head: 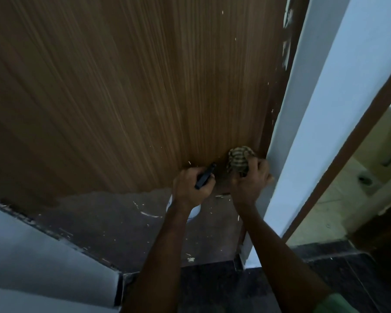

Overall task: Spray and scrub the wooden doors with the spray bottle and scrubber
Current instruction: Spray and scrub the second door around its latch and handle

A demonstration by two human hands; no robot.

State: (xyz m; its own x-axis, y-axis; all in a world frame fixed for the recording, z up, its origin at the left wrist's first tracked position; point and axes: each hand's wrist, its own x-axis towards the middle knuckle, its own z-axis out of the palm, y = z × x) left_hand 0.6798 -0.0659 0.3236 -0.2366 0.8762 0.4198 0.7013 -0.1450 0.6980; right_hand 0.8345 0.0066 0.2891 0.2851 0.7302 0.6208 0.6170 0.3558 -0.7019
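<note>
Low on the wooden door (127, 91), working the corner at about 5 o'clock of the panel, hard against the pale frame post (303, 123).

My right hand (250, 179) has its grip clenched round the scrubber (239, 159), a striped, wadded pad, and presses it to the wood just beside the post. My left hand (189, 188) has its grip wrapped round the spray bottle (205, 177): the black trigger head pokes out toward 1 o'clock, nozzle aimed at the door; a bit of the white body shows under the wrist at 6 o'clock.

Progress, as I judge it: scrubbing is in hand at the bottom right of this door. The grained face above looks even, but I cannot tell wet from dry in this dim light, so I cannot say how much is already done. White flecks still dot the wood along the 3 o'clock edge and the dull grey-brown band at the door's foot (113, 224); those look like work left. A second opening shows at 3 o'clock past the post; whether other doors are done cannot be told.

Writing: none readable. The bottle's body is mostly hidden by my hand; no label or brand shows.
</note>
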